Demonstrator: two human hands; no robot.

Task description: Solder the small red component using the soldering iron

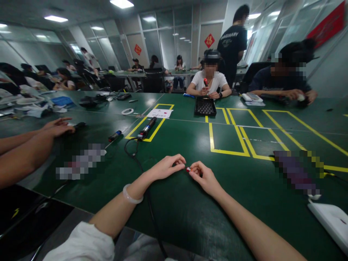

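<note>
We hold a small red piece (188, 169) pinched in our right hand (205, 178) above the green worktop (185, 210), our left hand (166, 167) curled just beside it, though we cannot tell whether that one grips anything, while a corded tool (147, 128) lies beyond, amid yellow tape (157, 130).
</note>
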